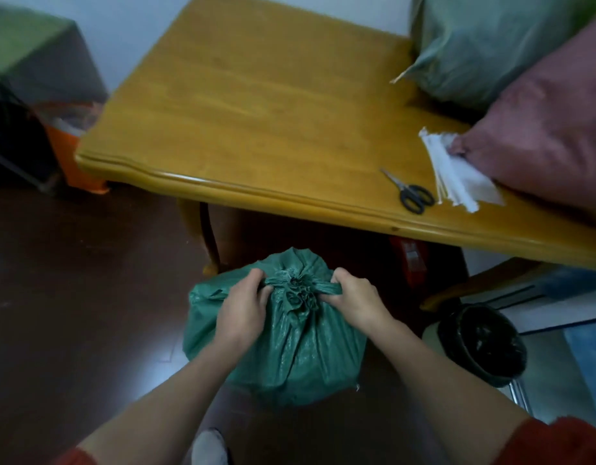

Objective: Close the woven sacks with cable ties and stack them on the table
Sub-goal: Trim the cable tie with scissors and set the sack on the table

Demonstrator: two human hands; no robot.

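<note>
While two filled sacks, a pale green sack (484, 45) and a pink sack (551, 135), already lie at the right end of the worktop (256, 112), the dark green sack (283, 344) sits on the floor just in front of the worktop's near edge and is not stacked yet. Its mouth is gathered into a bunched neck. No tie is visible on it, so I can't tell if it is fastened.

My read is that two sacks are done and this one is mid-closing. Tying it, if that is needed, and lifting it onto the worktop are left.

Spare cable ties (457, 172) lie in a white bundle on the worktop, partly under the pink sack's neck. Scissors (412, 193) lie just beside them, toward the near edge.

The left hand (243, 307) and right hand (357, 302) are both on the dark green sack, below the worktop's edge, one on each side of the neck. The left fingers (256, 280) curl into the gathered fabric. The right fingers (343, 276) pinch a fold pulled sideways. The neck sits between the two hands, touching both.
</note>
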